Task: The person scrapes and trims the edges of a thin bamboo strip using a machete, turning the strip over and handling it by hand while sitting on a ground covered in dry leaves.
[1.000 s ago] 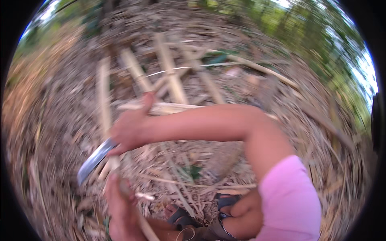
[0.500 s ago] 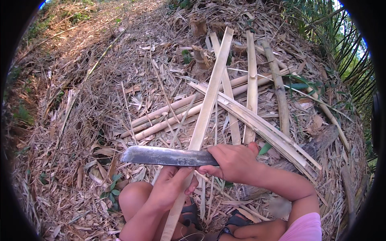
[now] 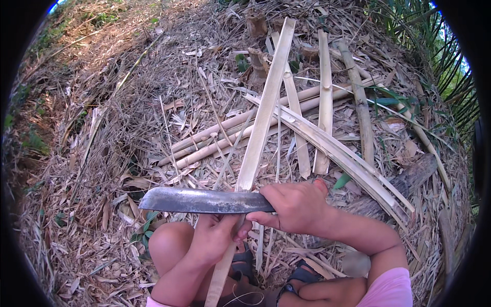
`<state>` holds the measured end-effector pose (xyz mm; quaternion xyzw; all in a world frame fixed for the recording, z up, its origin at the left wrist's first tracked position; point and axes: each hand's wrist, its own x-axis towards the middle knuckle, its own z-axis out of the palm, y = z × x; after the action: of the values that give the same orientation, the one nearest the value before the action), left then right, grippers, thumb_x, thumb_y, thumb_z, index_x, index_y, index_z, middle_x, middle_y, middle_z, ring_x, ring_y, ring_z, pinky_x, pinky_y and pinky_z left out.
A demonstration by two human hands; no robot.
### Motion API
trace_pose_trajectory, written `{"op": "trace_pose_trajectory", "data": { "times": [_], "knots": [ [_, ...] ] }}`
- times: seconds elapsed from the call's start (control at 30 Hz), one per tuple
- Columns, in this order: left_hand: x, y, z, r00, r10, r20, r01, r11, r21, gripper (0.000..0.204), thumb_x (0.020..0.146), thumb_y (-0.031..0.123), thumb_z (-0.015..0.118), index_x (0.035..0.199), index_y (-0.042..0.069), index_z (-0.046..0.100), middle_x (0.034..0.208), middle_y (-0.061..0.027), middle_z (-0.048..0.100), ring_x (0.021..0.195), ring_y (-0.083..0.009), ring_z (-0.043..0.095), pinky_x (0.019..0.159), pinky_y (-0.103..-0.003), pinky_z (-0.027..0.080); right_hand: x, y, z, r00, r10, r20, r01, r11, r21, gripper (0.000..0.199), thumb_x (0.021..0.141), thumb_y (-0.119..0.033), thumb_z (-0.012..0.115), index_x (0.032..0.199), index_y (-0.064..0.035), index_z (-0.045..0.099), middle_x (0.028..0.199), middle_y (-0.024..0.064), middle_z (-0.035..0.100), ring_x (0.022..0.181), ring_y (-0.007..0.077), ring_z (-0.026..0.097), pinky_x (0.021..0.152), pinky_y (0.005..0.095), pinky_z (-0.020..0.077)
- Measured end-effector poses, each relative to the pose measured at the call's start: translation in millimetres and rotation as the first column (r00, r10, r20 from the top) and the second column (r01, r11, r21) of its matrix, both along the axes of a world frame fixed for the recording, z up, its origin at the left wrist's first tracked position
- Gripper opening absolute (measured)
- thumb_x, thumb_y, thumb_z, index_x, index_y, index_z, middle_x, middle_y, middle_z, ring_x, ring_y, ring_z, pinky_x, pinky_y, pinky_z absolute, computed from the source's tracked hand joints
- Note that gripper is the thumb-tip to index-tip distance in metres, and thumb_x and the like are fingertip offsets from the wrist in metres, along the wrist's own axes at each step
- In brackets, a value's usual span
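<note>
**Head view: a blade lying across a split bamboo strip**

Head camera is looking down on a long, pale split bamboo strip that is running from the person's lap up and away over the littered ground. A broad, dark machete blade is lying crosswise over the strip, its tip pointing to the person's left.

The right hand is gripping the knife's handle, fingers curled tight around it so the handle itself is hidden. The left hand is sitting just beneath the blade, fingers wrapped around the strip where it is passing under the steel; the thumb seems to be pressing up near the blade's underside, though that contact is hard to make out.

A bare knee is showing below the blade, and dark sandals are peeking out near the lower edge beside a pink sleeve.

Farther out, more split bamboo slats and round bamboo poles are lying crossed over one another on a bed of dry leaves and straw. Cut bamboo stumps are standing at the top, and green foliage is crowding the right side.
</note>
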<state>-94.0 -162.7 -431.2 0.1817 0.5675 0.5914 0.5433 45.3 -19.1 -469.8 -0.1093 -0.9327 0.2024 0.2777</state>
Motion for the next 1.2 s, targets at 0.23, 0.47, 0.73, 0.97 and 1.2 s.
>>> {"op": "trace_pose_trajectory", "data": {
  "times": [0.23,0.47,0.73,0.97,1.2],
  "knots": [
    [4,3,1,0.995,-0.020,-0.099,0.013,0.998,-0.066,0.014,0.104,0.009,0.046,0.102,0.000,0.057,0.067,-0.0030,0.054,0.057,-0.0088,0.049,0.050,-0.024,0.038,2,-1,6,0.997,-0.055,0.059,0.052,0.998,0.036,0.054,0.090,-0.057,0.062,0.081,-0.0048,0.058,0.062,0.0092,0.061,0.051,0.0260,0.064,0.046,0.0371,0.0508],
    [10,5,-2,0.997,-0.029,-0.077,0.023,0.997,-0.077,0.016,0.104,0.014,0.049,0.099,0.001,0.057,0.071,-0.0021,0.054,0.056,-0.0081,0.045,0.051,-0.024,0.037,5,6,-1,0.995,-0.068,0.073,0.060,0.992,0.109,0.056,0.090,-0.059,0.061,0.073,-0.0059,0.055,0.056,0.0083,0.060,0.048,0.0242,0.065,0.042,0.0354,0.0512],
    [8,18,1,1.000,-0.008,-0.027,0.006,0.997,-0.077,0.024,0.107,0.022,0.048,0.095,0.002,0.055,0.077,-0.0015,0.054,0.056,-0.0066,0.043,0.050,-0.022,0.035,3,23,-18,0.991,-0.132,0.016,0.129,0.984,0.126,0.056,0.089,-0.060,0.062,0.074,-0.0068,0.056,0.058,0.0086,0.061,0.049,0.0246,0.065,0.043,0.0368,0.0513],
    [8,10,0,0.998,-0.053,-0.034,0.049,0.993,-0.104,0.027,0.107,0.025,0.046,0.091,0.004,0.055,0.062,0.0018,0.046,0.054,-0.0053,0.041,0.049,-0.021,0.032,1,42,-25,0.998,-0.065,-0.021,0.068,0.963,0.259,0.057,0.087,-0.062,0.062,0.073,-0.0080,0.054,0.058,0.0065,0.058,0.050,0.0237,0.064,0.045,0.0355,0.0517],
    [10,-6,-4,0.996,-0.085,0.010,0.085,0.986,-0.147,0.024,0.107,0.024,0.048,0.108,0.003,0.058,0.076,0.0016,0.050,0.055,-0.0048,0.041,0.049,-0.021,0.035,10,64,-22,0.777,-0.524,0.350,0.521,0.846,0.112,0.050,0.094,-0.053,0.058,0.077,-0.0060,0.058,0.064,0.0141,0.062,0.055,0.0320,0.063,0.053,0.0452,0.0502]
  ]
}}
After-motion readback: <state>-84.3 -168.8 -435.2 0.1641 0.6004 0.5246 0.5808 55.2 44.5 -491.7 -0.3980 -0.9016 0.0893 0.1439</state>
